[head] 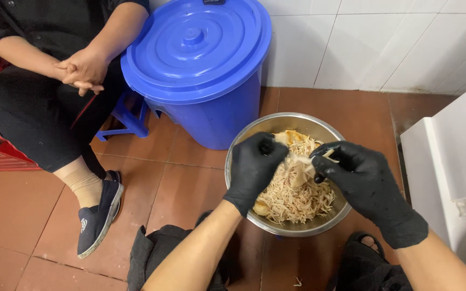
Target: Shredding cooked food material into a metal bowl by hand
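While over bowl | left hand, right hand pinch chicken piece

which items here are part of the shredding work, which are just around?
In use: left hand, right hand, meat piece held between them, steel bowl of shredded meat.
Just around: blue lidded bucket, blue stool, seated person, white cabinet.

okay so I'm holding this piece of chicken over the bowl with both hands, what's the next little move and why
Probably pull the hands apart to tear the piece into strips: the left hand and right hand each pinch an end, right above the steel bowl of shredded meat, so shreds should drop in.
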